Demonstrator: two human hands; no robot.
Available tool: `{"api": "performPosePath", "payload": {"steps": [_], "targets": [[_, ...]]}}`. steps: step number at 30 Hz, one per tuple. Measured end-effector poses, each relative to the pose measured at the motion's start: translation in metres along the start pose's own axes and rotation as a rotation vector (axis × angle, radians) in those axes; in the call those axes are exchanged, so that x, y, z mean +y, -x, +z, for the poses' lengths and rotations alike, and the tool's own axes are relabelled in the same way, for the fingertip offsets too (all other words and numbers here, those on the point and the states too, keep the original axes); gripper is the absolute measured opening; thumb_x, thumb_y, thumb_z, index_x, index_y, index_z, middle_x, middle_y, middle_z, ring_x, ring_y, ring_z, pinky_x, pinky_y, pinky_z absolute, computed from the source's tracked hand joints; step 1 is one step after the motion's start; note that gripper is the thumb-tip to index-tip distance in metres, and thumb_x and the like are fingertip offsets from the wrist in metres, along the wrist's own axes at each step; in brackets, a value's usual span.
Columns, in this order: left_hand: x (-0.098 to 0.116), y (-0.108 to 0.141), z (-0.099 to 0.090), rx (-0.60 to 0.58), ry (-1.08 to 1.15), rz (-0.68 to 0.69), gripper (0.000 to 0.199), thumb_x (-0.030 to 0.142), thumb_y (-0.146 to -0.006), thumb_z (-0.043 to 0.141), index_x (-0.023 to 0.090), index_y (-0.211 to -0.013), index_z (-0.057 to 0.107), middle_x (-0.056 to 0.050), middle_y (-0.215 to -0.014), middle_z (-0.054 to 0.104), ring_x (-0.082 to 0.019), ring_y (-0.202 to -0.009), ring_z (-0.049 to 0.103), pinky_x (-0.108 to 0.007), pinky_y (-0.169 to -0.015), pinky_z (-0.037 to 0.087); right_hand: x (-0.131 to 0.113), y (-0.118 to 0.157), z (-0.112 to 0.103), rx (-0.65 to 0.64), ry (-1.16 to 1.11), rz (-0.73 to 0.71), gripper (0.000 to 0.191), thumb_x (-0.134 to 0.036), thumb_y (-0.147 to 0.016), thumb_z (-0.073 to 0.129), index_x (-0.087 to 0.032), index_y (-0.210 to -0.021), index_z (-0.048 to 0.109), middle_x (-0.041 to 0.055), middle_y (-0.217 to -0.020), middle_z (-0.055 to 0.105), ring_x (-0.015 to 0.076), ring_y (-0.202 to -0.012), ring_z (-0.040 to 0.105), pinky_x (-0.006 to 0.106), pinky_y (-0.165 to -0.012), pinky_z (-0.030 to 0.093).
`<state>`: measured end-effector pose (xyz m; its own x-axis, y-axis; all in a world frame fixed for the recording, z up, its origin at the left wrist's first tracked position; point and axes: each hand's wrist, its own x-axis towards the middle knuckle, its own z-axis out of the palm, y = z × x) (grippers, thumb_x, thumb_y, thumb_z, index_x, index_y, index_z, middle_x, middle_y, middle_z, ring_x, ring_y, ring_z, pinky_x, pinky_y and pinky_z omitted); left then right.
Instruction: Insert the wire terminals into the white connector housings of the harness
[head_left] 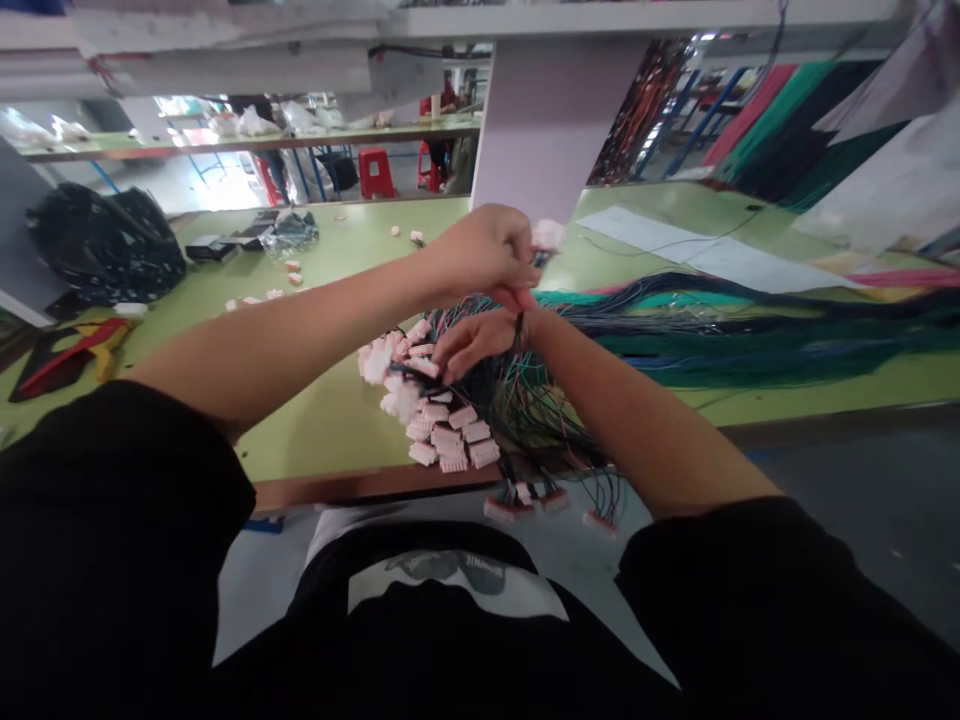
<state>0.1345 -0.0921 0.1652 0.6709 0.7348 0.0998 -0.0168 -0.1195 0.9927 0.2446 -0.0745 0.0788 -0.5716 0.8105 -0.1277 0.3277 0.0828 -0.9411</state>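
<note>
My left hand point(491, 255) is closed round wires just below a white connector point(549, 237), above my right wrist. The arms cross there. Lower down, my right hand point(476, 345) reaches left with its fingers bent at a white connector point(424, 367) with dark wires; whether it grips the connector is blurred. A pile of white connectors point(448, 440) lies beneath and beside the right hand, near the table's front edge. Their thin wires point(525, 385) run right under my right forearm. Several connectors point(555, 500) hang over the edge on wires.
Long bundles of green and dark wires point(735, 340) stretch right across the green table point(300, 440). A white sheet point(675, 245) lies behind them. At left are a black bag point(109, 245) and red-and-yellow-handled tools point(75, 358). A pale pillar point(555, 130) stands behind my hands.
</note>
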Motion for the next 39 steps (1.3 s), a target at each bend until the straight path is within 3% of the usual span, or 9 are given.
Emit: {"api": "performPosePath", "payload": {"steps": [2, 4, 9, 14, 19, 22, 27, 32, 39], "targets": [[-0.009, -0.017, -0.009, 0.004, 0.175, -0.046, 0.025, -0.01, -0.066, 0.062, 0.011, -0.059, 0.05, 0.002, -0.05, 0.054, -0.014, -0.052, 0.063, -0.033, -0.058, 0.054, 0.004, 0.004, -0.01, -0.345, -0.042, 0.208, 0.037, -0.036, -0.047, 0.081, -0.012, -0.071, 0.069, 0.0056, -0.068, 0.072, 0.0168, -0.065, 0.068, 0.029, -0.059, 0.054], [-0.023, -0.028, -0.015, -0.014, 0.29, -0.031, 0.024, -0.009, -0.067, 0.061, 0.013, -0.065, 0.051, 0.003, -0.053, 0.057, -0.011, -0.051, 0.062, -0.028, -0.057, 0.054, 0.007, 0.01, -0.024, -0.436, -0.138, 0.306, 0.04, -0.041, -0.053, 0.079, -0.011, -0.077, 0.069, 0.0076, -0.071, 0.072, 0.0171, -0.065, 0.068, 0.029, -0.059, 0.055], [-0.046, -0.049, -0.038, 0.196, 0.424, 0.041, 0.016, -0.003, -0.077, 0.052, 0.013, -0.075, 0.053, 0.002, -0.061, 0.062, -0.007, -0.052, 0.061, -0.02, -0.058, 0.052, 0.008, 0.027, -0.051, 0.192, -0.442, 0.034, 0.033, -0.046, -0.068, 0.068, -0.015, -0.079, 0.067, -0.0006, -0.055, 0.064, 0.0107, -0.047, 0.059, 0.023, -0.047, 0.049], [-0.059, -0.062, -0.059, 0.417, 0.531, -0.027, 0.015, -0.001, -0.078, 0.051, 0.013, -0.08, 0.056, 0.005, -0.052, 0.056, -0.006, -0.049, 0.058, -0.02, -0.061, 0.053, 0.004, 0.008, -0.039, 0.493, -0.344, 0.01, 0.007, -0.019, -0.078, 0.06, -0.015, -0.073, 0.062, -0.0042, -0.054, 0.058, 0.0053, -0.044, 0.052, 0.019, -0.046, 0.043], [-0.069, -0.078, -0.067, 0.526, 0.581, 0.007, 0.018, -0.003, -0.076, 0.049, 0.014, -0.074, 0.054, 0.002, -0.054, 0.057, -0.007, -0.05, 0.059, -0.022, -0.062, 0.054, 0.007, -0.038, -0.031, 0.841, -0.323, 0.056, 0.021, -0.01, -0.083, 0.051, -0.017, -0.063, 0.051, -0.0061, -0.048, 0.049, 0.0046, -0.038, 0.045, 0.02, -0.043, 0.04], [-0.065, -0.087, -0.084, 0.458, 0.497, -0.013, 0.019, -0.004, -0.076, 0.05, 0.014, -0.07, 0.053, -0.001, -0.058, 0.061, -0.008, -0.048, 0.059, -0.023, -0.061, 0.054, 0.006, -0.049, -0.032, 0.803, -0.355, 0.034, 0.02, -0.011, -0.085, 0.049, -0.018, -0.066, 0.049, -0.0067, -0.048, 0.049, 0.0055, -0.039, 0.046, 0.021, -0.044, 0.042], [-0.074, -0.079, -0.124, 0.215, 0.4, -0.16, 0.017, -0.002, -0.072, 0.056, 0.011, -0.082, 0.058, -0.006, -0.072, 0.066, -0.012, -0.047, 0.063, -0.027, -0.056, 0.055, 0.0, -0.038, -0.033, 0.362, -0.379, 0.125, 0.014, -0.012, -0.084, 0.051, -0.017, -0.07, 0.052, -0.0052, -0.05, 0.052, 0.0049, -0.036, 0.042, 0.02, -0.037, 0.036], [-0.115, -0.054, -0.135, 0.086, 0.228, -0.114, 0.024, 0.007, -0.07, 0.063, 0.016, -0.091, 0.054, -0.005, -0.091, 0.067, -0.014, -0.068, 0.067, -0.03, -0.068, 0.054, 0.0, -0.035, -0.038, 0.491, -0.465, 0.105, 0.021, -0.013, -0.086, 0.045, -0.015, -0.066, 0.052, -0.0077, -0.046, 0.042, 0.0022, -0.033, 0.032, 0.017, -0.034, 0.025], [-0.133, 0.007, -0.096, -0.165, -0.823, -0.269, 0.029, 0.036, -0.087, 0.042, 0.015, -0.101, 0.057, -0.009, -0.096, 0.068, -0.021, -0.087, 0.063, -0.034, -0.077, 0.047, 0.013, -0.047, -0.026, 0.668, -0.62, 0.024, 0.02, -0.013, -0.086, 0.043, -0.016, -0.067, 0.05, -0.0091, -0.045, 0.037, 0.0016, -0.033, 0.026, 0.015, -0.034, 0.021]]}}
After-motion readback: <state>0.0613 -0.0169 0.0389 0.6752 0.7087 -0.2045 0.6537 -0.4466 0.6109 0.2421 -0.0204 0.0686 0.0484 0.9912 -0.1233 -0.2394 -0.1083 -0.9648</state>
